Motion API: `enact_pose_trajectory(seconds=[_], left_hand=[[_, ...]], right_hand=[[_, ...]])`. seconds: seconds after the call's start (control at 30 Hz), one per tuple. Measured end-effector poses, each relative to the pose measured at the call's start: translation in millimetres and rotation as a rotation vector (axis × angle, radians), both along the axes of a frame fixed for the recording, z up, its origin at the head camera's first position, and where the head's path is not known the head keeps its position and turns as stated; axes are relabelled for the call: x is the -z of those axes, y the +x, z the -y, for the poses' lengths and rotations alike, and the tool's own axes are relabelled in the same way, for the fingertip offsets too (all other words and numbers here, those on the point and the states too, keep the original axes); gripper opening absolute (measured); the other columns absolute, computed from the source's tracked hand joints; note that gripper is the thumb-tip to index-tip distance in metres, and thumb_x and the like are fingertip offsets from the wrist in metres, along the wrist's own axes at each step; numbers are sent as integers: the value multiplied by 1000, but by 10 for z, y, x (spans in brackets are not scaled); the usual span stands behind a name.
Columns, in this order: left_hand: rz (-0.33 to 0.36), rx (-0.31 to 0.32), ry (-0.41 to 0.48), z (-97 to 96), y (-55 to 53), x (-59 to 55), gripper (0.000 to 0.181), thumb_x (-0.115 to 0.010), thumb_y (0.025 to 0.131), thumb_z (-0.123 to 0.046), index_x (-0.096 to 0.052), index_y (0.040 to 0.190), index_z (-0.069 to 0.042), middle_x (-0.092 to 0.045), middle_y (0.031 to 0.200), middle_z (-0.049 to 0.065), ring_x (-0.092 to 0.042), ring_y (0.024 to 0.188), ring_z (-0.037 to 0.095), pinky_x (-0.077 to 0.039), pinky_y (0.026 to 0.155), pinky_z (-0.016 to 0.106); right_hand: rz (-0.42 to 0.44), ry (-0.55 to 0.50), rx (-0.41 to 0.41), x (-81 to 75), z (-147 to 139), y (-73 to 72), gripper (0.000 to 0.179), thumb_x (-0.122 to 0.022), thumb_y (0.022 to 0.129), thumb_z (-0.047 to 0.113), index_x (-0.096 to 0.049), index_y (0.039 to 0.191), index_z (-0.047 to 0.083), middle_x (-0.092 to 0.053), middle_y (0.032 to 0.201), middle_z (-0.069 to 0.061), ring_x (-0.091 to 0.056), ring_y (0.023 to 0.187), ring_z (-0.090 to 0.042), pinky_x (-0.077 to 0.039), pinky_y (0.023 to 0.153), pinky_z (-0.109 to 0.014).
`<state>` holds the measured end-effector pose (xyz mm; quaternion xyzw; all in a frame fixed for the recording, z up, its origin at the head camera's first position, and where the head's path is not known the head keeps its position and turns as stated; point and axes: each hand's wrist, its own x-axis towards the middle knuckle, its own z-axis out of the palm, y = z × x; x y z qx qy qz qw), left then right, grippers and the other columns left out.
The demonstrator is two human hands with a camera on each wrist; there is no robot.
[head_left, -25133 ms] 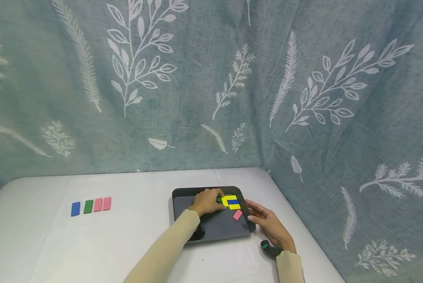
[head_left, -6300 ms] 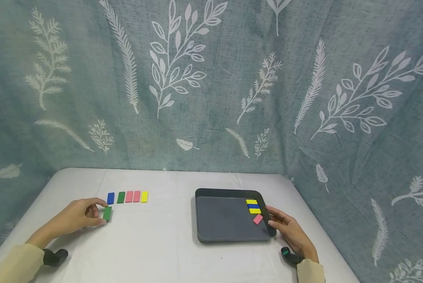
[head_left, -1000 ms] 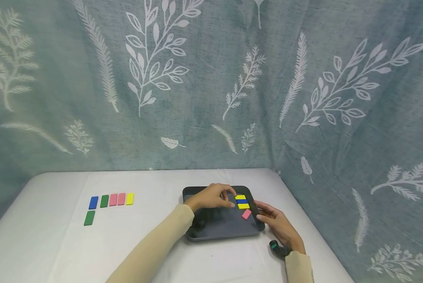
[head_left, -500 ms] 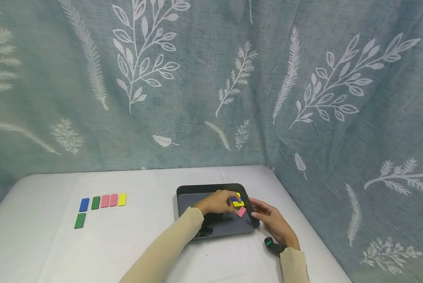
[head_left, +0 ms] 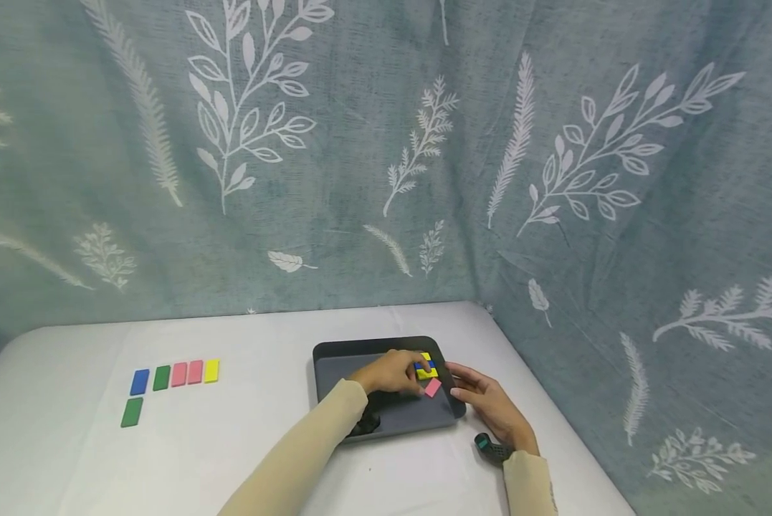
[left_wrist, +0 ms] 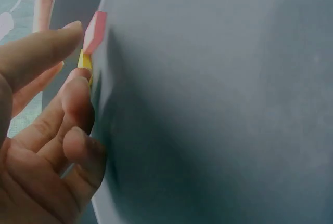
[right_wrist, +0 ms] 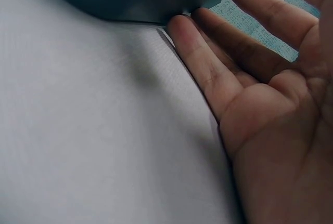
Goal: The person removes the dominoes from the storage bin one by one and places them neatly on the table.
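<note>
Inside the dark grey tray, my left hand reaches in from the left, fingertips over a small group of yellow and blue blocks. Part of a front yellow block and a blue block show beside the fingers. A pink block lies tilted in front of them, close to my left thumb. In the left wrist view, thumb and fingers stand apart, with the pink block near the thumb tip and a yellow block behind a fingertip. My right hand touches the tray's right side with extended fingers.
On the white table to the left, a row holds a blue block, a green block, two pink blocks and a yellow block. Another green block lies before the row. A patterned curtain hangs behind.
Within the last second my left hand moves slightly right onto the blocks in the tray. Since the oldest frame, a yellow and a second green block have joined those on the table. The right hand stays.
</note>
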<state>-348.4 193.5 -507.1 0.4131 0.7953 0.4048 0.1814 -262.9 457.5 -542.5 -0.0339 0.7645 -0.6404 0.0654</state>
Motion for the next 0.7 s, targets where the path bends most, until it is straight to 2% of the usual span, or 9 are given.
enact_pose_trajectory(seconds=[0.23, 0.33, 0.53, 0.7], left_hand=[[-29, 28, 2, -61, 21, 6, 50, -84, 88, -10, -65, 134, -6, -67, 79, -1, -60, 68, 6, -48, 62, 21], [-46, 33, -10, -75, 33, 4, 50, -84, 87, -10, -66, 134, -8, -67, 78, -1, -59, 67, 6, -47, 61, 21], [-115, 38, -122, -114, 33, 21, 50, -82, 91, -18, -66, 138, -19, -63, 75, -5, -55, 65, 6, -44, 60, 22], [-154, 35, -169, -140, 35, 29, 44, -80, 92, -24, -69, 134, -20, -61, 75, -6, -53, 66, 7, -43, 64, 25]], right_hand=[[-22, 18, -23, 10, -24, 0, 59, -74, 97, 16, -51, 151, 10, -46, 156, -14, -51, 137, -29, -47, 103, -26], [-23, 18, -22, 14, -31, 3, 59, -74, 97, 15, -51, 151, 9, -47, 155, -14, -51, 137, -30, -47, 102, -25], [-12, -3, -25, -4, -10, 9, 59, -75, 96, 14, -53, 150, 11, -49, 153, -12, -50, 138, -31, -47, 104, -27], [-17, 0, -29, -5, -10, 20, 59, -74, 96, 13, -52, 151, 11, -48, 155, -13, -48, 139, -33, -46, 104, -26]])
